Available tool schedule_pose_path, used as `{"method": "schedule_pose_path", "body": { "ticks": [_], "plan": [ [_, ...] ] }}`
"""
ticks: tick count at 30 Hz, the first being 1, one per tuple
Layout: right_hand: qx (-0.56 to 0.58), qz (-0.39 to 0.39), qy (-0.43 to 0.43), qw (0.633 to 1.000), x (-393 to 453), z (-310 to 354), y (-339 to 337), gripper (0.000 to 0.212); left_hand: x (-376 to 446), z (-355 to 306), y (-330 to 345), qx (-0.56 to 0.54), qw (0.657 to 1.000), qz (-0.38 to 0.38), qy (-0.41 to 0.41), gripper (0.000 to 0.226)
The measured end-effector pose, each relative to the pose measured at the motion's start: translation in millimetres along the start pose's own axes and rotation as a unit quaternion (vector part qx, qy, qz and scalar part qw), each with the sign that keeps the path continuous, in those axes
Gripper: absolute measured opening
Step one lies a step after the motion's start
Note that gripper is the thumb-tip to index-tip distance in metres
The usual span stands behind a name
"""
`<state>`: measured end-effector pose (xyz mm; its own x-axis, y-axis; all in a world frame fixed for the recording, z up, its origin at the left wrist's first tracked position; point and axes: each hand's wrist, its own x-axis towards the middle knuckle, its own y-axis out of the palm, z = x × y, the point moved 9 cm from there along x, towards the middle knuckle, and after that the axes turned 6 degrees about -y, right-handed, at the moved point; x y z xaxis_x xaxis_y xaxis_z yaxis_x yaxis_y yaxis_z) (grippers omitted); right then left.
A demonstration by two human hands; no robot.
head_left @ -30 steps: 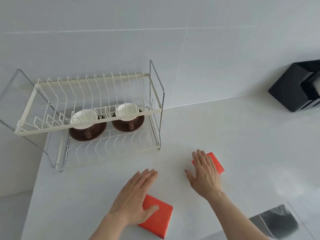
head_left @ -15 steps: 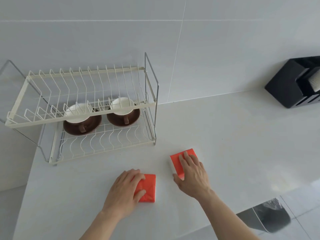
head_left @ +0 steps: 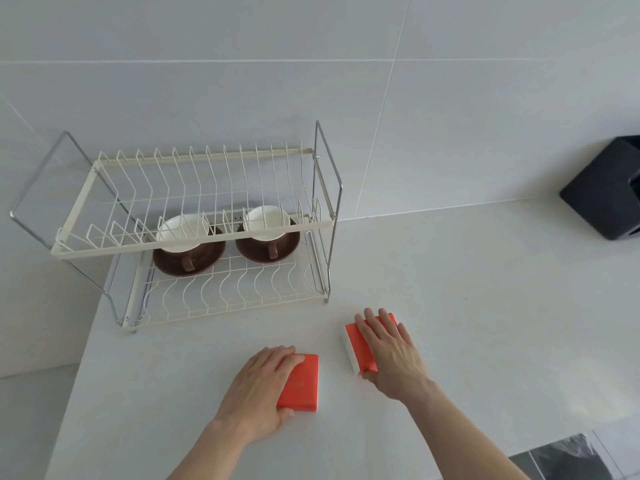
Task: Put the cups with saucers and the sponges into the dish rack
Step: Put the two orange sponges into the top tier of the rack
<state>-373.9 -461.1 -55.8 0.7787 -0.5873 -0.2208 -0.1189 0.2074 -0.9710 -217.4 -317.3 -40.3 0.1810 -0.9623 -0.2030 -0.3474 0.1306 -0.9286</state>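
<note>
Sponges are the business now, one under each hand. The left hand (head_left: 263,386) closes around the left sponge (head_left: 302,384), fingers curled over its far edge and thumb tucked at the near corner, a grip that looks set for a lift. The right hand (head_left: 391,351) lies flatter across the right sponge (head_left: 358,342), thumb hooked under its near end; whether that one has left the counter (head_left: 485,306) is hard to tell from up here. Both sponges sit just in front of the dish rack (head_left: 194,233), a short carry away. On its lower tier, two cups (head_left: 266,220) stand on brown saucers (head_left: 188,259) side by side, handles facing the person, so that half appears done. The front of that tier is bare wire, and so is the upper shelf: likely room for the sponges.
</note>
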Motion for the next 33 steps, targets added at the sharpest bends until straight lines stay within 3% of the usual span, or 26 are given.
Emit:
{"method": "schedule_pose_path", "body": {
  "ticks": [4,16,27,33],
  "plan": [
    [-0.024,-0.017,-0.006,1.0,7,6,-3,0.107,2,4,-4,-0.001,1.0,0.009,-0.011,0.087],
    [0.088,-0.073,0.03,0.993,17,2,-50,0.098,22,6,-83,-0.025,0.999,-0.043,0.014,0.086],
    [0.112,-0.207,0.127,0.964,26,-54,-210,0.102,60,-70,-240,-0.042,0.973,-0.192,0.119,0.084],
    [0.098,-0.303,0.11,0.941,43,-43,-324,0.102,65,-53,-343,-0.04,0.953,-0.28,0.112,0.083]
  ]
}}
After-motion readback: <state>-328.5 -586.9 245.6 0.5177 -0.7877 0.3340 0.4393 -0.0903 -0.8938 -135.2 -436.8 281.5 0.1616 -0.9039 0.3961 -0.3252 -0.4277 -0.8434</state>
